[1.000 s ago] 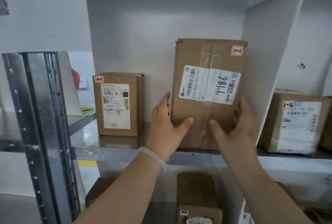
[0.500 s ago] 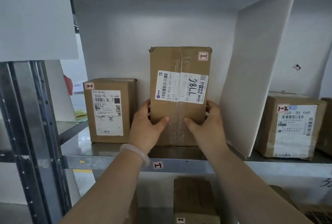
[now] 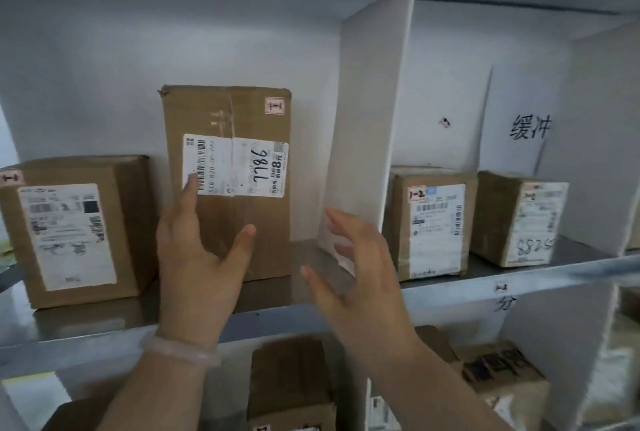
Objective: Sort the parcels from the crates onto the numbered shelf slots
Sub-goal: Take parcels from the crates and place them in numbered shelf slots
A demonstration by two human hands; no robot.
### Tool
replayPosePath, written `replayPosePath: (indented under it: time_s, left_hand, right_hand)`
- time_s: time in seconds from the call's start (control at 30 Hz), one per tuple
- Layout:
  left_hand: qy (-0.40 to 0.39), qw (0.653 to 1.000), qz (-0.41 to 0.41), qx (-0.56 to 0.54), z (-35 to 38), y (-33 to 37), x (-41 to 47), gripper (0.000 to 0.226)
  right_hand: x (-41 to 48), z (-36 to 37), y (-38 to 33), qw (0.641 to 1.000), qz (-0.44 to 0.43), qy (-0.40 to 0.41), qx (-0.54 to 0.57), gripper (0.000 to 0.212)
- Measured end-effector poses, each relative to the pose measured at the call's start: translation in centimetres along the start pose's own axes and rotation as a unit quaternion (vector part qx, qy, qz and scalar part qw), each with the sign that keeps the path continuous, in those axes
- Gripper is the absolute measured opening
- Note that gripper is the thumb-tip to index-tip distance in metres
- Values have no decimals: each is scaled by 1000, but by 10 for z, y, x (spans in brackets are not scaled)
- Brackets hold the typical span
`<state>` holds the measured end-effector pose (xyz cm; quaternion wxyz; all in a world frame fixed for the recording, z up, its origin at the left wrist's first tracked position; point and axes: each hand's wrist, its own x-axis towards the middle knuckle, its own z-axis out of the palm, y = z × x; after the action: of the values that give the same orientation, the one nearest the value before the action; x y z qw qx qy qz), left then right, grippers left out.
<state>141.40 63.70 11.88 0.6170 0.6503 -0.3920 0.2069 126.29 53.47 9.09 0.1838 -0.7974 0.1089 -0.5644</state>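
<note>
Tall parcel (image 3: 239,167), short parcel (image 3: 76,230) (1 shared slot (image 3: 104,313))

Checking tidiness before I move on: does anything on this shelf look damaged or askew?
The tall box has a crumpled, torn top left corner, and its label sits sideways. The white divider to its right appears to lean, though the wide lens may exaggerate that.

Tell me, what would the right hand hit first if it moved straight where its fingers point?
Probably the white divider: the right hand is open, fingers aimed at its lower edge. Depth is unclear; it might slip into the gap beside the tall parcel.
</note>
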Motion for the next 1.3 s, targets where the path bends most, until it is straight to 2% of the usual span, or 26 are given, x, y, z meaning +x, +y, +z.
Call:
replayPosePath:
  time_s: [0.07,0.13,0.23,0.37,0.47,0.57,0.7,0.77,0.9,1.0,1.3]
  left_hand:
    - [-5,998,51,37,16,22,-14,82]
    - [13,993,104,50,31,42,-26,79]
    - [-1,988,153,-1,58,69,-44,66]
    - [-103,977,185,-40,106,101,-78,57]
    - [-167,978,119,-47,136,108,-98,62]
    - [-155,986,32,-46,157,108,-109,79]
    - [-155,986,-46,-31,181,111,-114,85]
    - [-145,987,-72,-12,191,112,-110,85]
    - [-91,991,-93,6,204,117,-95,69]
    - [-66,992,-105,-3,213,118,-86,60]
    - [-32,992,-119,24,232,109,-74,70]
  right_hand:
    - [-8,-36,12,998,-39,44,-20,57]
    - [-11,-69,29,996,-43,80,-18,52]
    - [-12,-109,55,994,0,110,-16,52]
    - [-7,-142,95,988,96,110,44,49]
    - [-5,-153,115,989,119,77,43,53]
    - [-5,-158,127,990,130,46,45,60]
    - [5,-155,137,985,161,-23,63,70]
    - [11,-152,140,985,152,-41,67,68]
    - [24,-147,149,986,158,-18,46,54]
    - [33,-140,157,984,174,-6,34,53]
    - [49,-123,169,982,185,-12,36,54]
